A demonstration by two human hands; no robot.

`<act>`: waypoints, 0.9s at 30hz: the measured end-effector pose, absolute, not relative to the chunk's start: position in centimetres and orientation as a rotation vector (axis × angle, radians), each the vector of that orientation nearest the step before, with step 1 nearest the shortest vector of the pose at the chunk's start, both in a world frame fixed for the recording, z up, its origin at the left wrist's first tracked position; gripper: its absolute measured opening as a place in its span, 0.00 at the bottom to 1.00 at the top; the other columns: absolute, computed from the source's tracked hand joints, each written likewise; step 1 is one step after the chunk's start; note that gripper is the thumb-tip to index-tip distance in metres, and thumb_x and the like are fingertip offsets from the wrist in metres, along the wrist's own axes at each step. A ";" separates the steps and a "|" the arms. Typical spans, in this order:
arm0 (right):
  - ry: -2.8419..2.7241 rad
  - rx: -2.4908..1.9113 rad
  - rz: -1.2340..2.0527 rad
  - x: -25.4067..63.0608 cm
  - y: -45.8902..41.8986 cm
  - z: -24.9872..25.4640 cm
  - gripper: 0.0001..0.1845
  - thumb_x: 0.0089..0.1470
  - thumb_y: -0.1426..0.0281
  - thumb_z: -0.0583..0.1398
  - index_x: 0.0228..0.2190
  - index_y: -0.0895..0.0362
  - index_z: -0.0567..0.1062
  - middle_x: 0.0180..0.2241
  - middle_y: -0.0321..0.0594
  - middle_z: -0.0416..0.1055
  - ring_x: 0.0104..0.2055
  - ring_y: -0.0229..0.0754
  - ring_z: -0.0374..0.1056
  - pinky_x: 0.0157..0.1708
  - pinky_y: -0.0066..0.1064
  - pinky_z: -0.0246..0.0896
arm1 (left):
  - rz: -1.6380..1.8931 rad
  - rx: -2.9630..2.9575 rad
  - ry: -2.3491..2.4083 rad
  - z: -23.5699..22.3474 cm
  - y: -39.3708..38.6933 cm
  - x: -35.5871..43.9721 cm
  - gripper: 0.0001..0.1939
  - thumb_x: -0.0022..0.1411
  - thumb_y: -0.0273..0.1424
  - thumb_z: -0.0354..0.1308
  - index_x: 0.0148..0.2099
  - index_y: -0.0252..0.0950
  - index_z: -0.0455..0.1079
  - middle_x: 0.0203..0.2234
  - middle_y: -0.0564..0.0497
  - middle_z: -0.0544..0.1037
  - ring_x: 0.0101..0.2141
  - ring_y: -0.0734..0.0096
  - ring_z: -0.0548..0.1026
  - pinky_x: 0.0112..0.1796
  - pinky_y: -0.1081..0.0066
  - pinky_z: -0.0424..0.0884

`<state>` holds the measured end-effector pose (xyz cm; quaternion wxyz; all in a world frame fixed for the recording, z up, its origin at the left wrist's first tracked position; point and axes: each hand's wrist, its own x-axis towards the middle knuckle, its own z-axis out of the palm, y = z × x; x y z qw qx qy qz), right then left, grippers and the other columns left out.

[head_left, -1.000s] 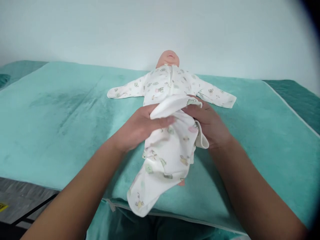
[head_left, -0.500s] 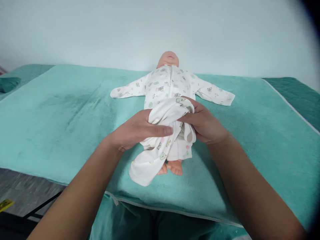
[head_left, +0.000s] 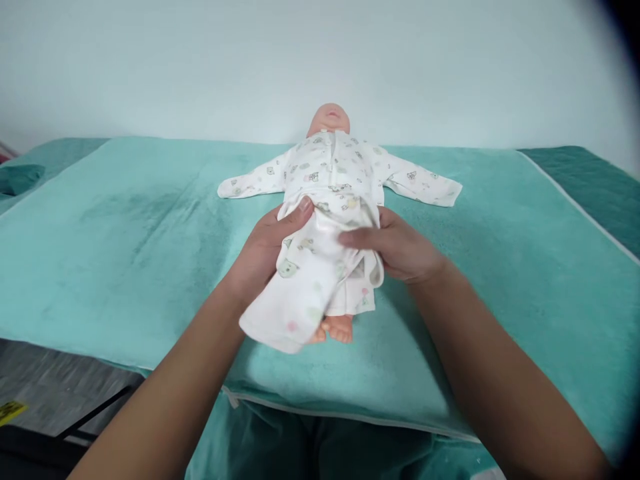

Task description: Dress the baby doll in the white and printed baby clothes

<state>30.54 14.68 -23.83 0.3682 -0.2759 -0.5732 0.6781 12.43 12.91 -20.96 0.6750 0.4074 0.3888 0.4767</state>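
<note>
A baby doll (head_left: 329,120) lies on its back, wearing a white printed top (head_left: 325,163) with both sleeves spread out. Its bare feet (head_left: 341,329) show at the near end. Over its lower body I hold a second white printed baby garment (head_left: 295,293), partly bunched, with a tube-like leg or sleeve hanging toward me. My left hand (head_left: 267,243) is closed on its left edge, thumb on top. My right hand (head_left: 395,247) grips its right side, its thumb lying across the cloth and slightly blurred. The fingers behind the fabric are hidden.
A turquoise plush cover (head_left: 150,267) is spread over the bed, with darker green cloth (head_left: 590,183) at the right end. A pale wall (head_left: 200,67) rises behind. Grey floor (head_left: 60,380) and a yellow label (head_left: 13,411) show at lower left.
The held garment has been spread flatter, and its hanging tube has swung up and left. My left hand has turned, its thumb now higher. The view has shifted slightly.
</note>
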 end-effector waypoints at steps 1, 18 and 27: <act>-1.416 -0.707 1.712 30.3 14.7 -23.9 0.22 0.48 0.61 0.69 0.45 0.57 0.78 0.37 0.40 0.79 0.42 0.50 0.76 0.41 0.39 0.71 | 1.085 0.925 0.892 -21.2 12.9 12.2 0.18 0.59 0.43 0.65 0.46 0.36 0.75 0.35 0.46 0.81 0.44 0.49 0.80 0.40 0.59 0.78; -1.749 -0.627 1.630 30.0 14.2 -22.8 0.27 0.49 0.63 0.69 0.51 0.55 0.76 0.43 0.39 0.77 0.45 0.46 0.73 0.43 0.35 0.69 | 1.334 0.980 0.962 -22.1 10.1 11.1 0.15 0.54 0.35 0.68 0.44 0.37 0.75 0.35 0.47 0.82 0.36 0.57 0.81 0.34 0.65 0.75; -1.875 -0.842 1.338 29.1 13.5 -22.3 0.10 0.55 0.67 0.62 0.41 0.54 0.77 0.39 0.35 0.76 0.41 0.42 0.71 0.38 0.31 0.63 | 1.317 0.811 1.072 -22.1 5.0 12.6 0.21 0.60 0.36 0.64 0.55 0.37 0.74 0.37 0.47 0.82 0.38 0.59 0.80 0.38 0.65 0.76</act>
